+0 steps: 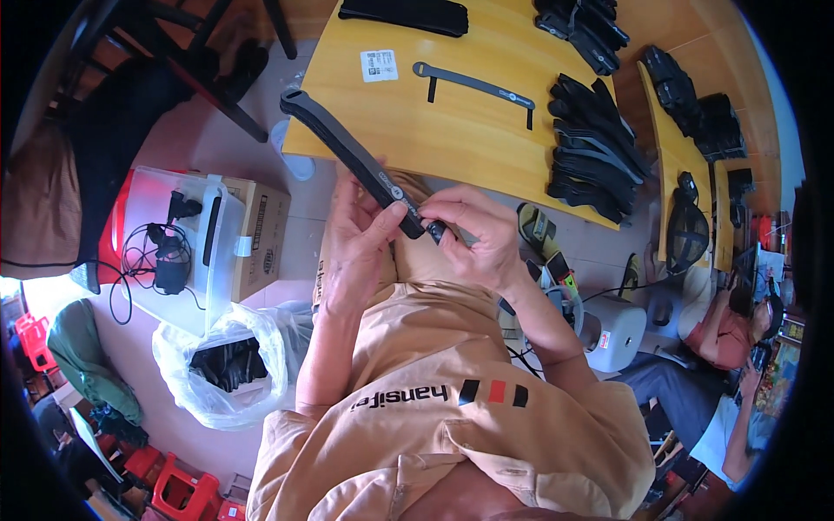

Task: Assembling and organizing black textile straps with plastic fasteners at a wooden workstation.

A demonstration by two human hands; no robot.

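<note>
Over my lap, my left hand (360,230) is closed around a bundle of long dark grey and black straps (334,143). The bundle slants up to the left, its rounded end above the table's near edge. At the bundle's lower end, my right hand (478,233) pinches a small black end piece (437,231). On the yellow table (486,161) lies a single grey strap (473,82) with two short black tabs. Left of it is a white printed label (379,65). A thick pile of similar straps (595,148) covers the table's right side.
More black straps lie at the table's far edge (404,16) and far right corner (582,35). To my left are a clear plastic bin (165,286) with black cables, a cardboard box (261,239) and a white bag (217,408) of black items. Other people sit on both sides.
</note>
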